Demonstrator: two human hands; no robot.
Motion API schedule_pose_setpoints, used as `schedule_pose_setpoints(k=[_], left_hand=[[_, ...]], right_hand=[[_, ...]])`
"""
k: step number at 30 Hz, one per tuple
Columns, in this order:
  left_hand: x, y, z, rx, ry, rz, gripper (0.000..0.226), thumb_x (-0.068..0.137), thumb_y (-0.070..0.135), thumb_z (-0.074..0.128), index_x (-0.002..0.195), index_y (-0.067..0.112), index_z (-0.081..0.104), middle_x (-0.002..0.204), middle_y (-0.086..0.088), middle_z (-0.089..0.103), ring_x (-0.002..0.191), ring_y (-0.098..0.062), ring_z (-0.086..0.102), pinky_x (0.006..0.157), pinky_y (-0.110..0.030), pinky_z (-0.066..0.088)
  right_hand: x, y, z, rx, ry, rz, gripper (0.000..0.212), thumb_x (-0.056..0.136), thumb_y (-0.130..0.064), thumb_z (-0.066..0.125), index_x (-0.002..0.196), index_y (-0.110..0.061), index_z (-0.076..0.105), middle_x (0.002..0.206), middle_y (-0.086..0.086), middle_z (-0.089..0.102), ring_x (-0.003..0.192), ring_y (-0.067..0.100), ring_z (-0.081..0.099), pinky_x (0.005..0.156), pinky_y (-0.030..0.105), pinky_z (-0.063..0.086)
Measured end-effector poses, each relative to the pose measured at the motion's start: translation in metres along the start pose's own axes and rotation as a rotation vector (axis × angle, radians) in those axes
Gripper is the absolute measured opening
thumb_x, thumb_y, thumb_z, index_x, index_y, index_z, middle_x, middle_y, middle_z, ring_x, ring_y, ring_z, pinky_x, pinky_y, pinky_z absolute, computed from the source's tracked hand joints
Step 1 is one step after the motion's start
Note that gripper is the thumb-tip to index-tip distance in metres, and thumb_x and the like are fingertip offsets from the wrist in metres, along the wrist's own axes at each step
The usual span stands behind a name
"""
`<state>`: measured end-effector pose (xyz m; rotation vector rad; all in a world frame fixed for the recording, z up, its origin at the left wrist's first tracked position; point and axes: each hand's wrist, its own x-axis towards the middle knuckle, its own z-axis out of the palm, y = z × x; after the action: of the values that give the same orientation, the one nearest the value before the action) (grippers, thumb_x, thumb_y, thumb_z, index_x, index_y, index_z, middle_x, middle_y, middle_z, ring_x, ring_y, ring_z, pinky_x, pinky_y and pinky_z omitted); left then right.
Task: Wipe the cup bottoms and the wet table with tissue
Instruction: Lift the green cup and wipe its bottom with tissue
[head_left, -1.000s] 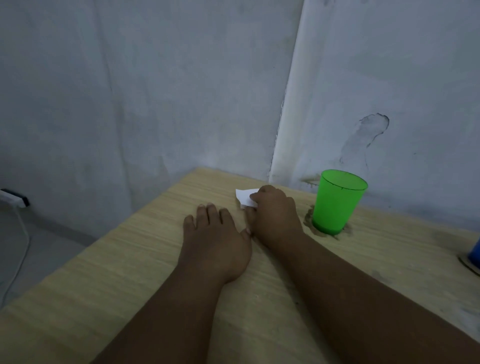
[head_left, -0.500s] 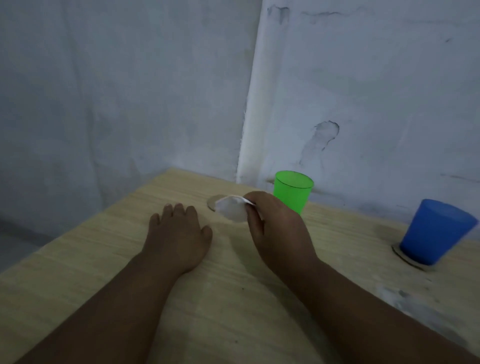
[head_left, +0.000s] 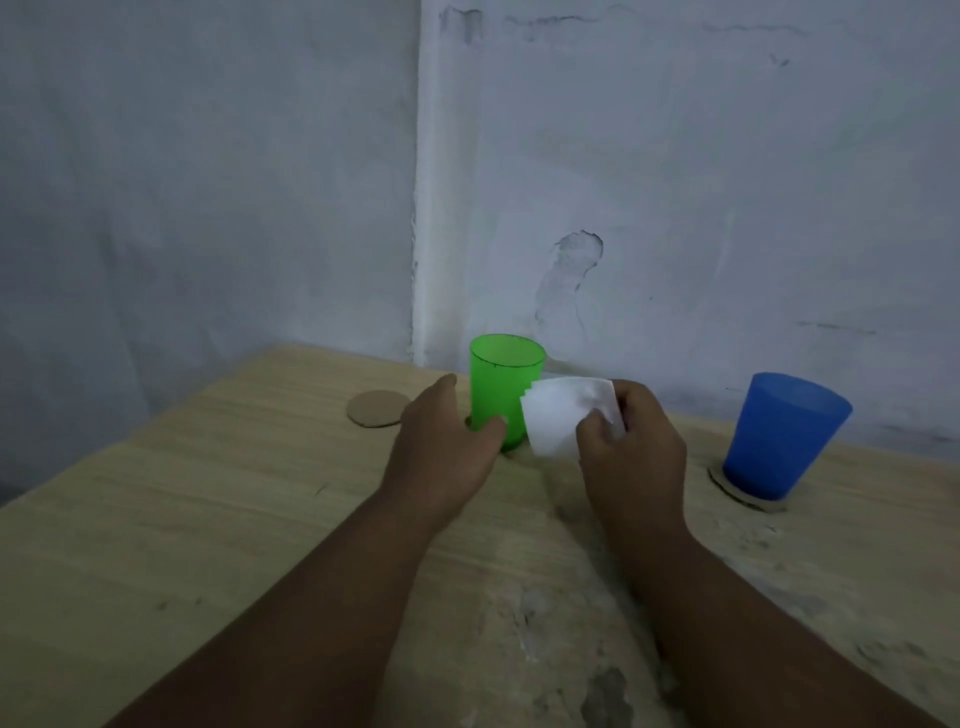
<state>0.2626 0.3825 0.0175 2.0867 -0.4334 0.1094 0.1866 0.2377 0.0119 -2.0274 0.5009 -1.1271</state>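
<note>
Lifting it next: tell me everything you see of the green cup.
The green cup looks like translucent plastic, tapered, wider at the open rim, and stands upright near the back corner of the wooden table. Nothing shows inside. The left hand curls round its lower part, thumb on the front. The white tissue in the right hand hides its lower right side in view.

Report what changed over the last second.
The right hand lifted the tissue off the table and holds it up beside the green cup. The left hand left the table and reached around that cup's base; grip unclear. The green cup and blue cup stayed upright.
</note>
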Motion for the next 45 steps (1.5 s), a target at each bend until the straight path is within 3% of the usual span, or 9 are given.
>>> schedule_pose_setpoints(k=[2, 5, 12, 19, 24, 28, 31, 37, 45], left_hand=[[0.0, 0.001, 0.008, -0.054, 0.05, 0.048, 0.059, 0.085, 0.036, 0.074, 0.134, 0.011, 0.052, 0.135, -0.009, 0.059, 0.117, -0.018, 0.054, 0.085, -0.026, 0.035], [0.008, -0.003, 0.015, -0.064, 0.081, 0.134, 0.067, 0.077, 0.043, 0.082, 0.132, 0.02, 0.051, 0.117, 0.007, 0.058, 0.107, -0.016, 0.055, 0.083, -0.027, 0.04], [0.025, -0.013, 0.023, -0.073, 0.057, 0.147, 0.071, 0.072, 0.047, 0.087, 0.132, 0.03, 0.053, 0.102, 0.025, 0.054, 0.093, -0.001, 0.053, 0.068, -0.014, 0.039], [0.029, -0.018, 0.026, -0.137, 0.064, 0.162, 0.053, 0.078, 0.04, 0.084, 0.122, 0.031, 0.057, 0.095, 0.029, 0.056, 0.09, 0.017, 0.051, 0.069, -0.012, 0.041], [0.029, -0.018, 0.025, -0.237, 0.124, 0.181, 0.052, 0.081, 0.04, 0.082, 0.126, 0.029, 0.059, 0.107, 0.021, 0.065, 0.099, 0.008, 0.059, 0.076, -0.02, 0.048], [0.029, -0.016, 0.024, -0.308, 0.17, 0.201, 0.05, 0.083, 0.04, 0.08, 0.127, 0.029, 0.06, 0.109, 0.019, 0.067, 0.098, 0.003, 0.062, 0.075, -0.021, 0.049], [0.029, -0.015, 0.023, -0.356, 0.211, 0.201, 0.05, 0.083, 0.041, 0.08, 0.127, 0.027, 0.06, 0.108, 0.016, 0.068, 0.096, 0.0, 0.065, 0.075, -0.023, 0.052], [0.034, -0.019, 0.022, -0.403, 0.237, 0.192, 0.053, 0.079, 0.045, 0.082, 0.124, 0.03, 0.06, 0.106, 0.013, 0.071, 0.095, -0.004, 0.067, 0.083, -0.038, 0.058], [0.033, -0.019, 0.022, -0.465, 0.165, 0.202, 0.055, 0.074, 0.045, 0.086, 0.121, 0.029, 0.063, 0.107, 0.008, 0.074, 0.098, -0.012, 0.072, 0.085, -0.044, 0.061]], right_hand=[[0.001, 0.006, 0.001, 0.064, 0.017, 0.04, 0.023, 0.087, -0.012, 0.057, 0.108, -0.021, 0.061, 0.087, -0.013, 0.062, 0.081, 0.01, 0.063, 0.066, 0.036, 0.058], [0.007, 0.014, 0.004, 0.109, 0.015, 0.067, 0.025, 0.088, -0.013, 0.061, 0.109, -0.027, 0.057, 0.09, -0.019, 0.059, 0.085, 0.011, 0.064, 0.067, 0.045, 0.06], [0.016, 0.025, 0.002, 0.167, 0.04, 0.104, 0.013, 0.093, -0.016, 0.058, 0.099, -0.027, 0.06, 0.088, -0.016, 0.062, 0.082, 0.0, 0.06, 0.059, 0.008, 0.046], [0.02, 0.026, -0.001, 0.247, 0.097, 0.201, 0.021, 0.099, -0.02, 0.051, 0.085, -0.034, 0.059, 0.083, -0.016, 0.062, 0.083, 0.014, 0.066, 0.068, 0.049, 0.059], [0.022, 0.021, 0.001, 0.238, 0.02, 0.281, 0.017, 0.099, -0.013, 0.045, 0.105, -0.021, 0.058, 0.092, -0.009, 0.061, 0.094, 0.018, 0.063, 0.075, 0.049, 0.059], [0.03, 0.013, 0.01, 0.203, -0.085, 0.321, 0.029, 0.094, -0.005, 0.043, 0.117, -0.011, 0.06, 0.102, 0.0, 0.061, 0.093, 0.014, 0.058, 0.062, 0.018, 0.047], [0.039, 0.01, 0.022, 0.141, -0.114, 0.276, 0.03, 0.089, -0.006, 0.048, 0.11, -0.009, 0.069, 0.099, 0.002, 0.069, 0.09, 0.015, 0.063, 0.058, 0.014, 0.042], [0.036, 0.009, 0.042, 0.182, -0.159, 0.2, 0.029, 0.084, -0.012, 0.051, 0.095, -0.018, 0.077, 0.086, -0.003, 0.075, 0.082, 0.016, 0.07, 0.075, 0.043, 0.06], [0.028, -0.008, 0.037, 0.491, -0.29, 0.384, 0.031, 0.094, -0.017, 0.055, 0.071, -0.023, 0.075, 0.079, 0.01, 0.075, 0.082, 0.028, 0.073, 0.078, 0.054, 0.058]])
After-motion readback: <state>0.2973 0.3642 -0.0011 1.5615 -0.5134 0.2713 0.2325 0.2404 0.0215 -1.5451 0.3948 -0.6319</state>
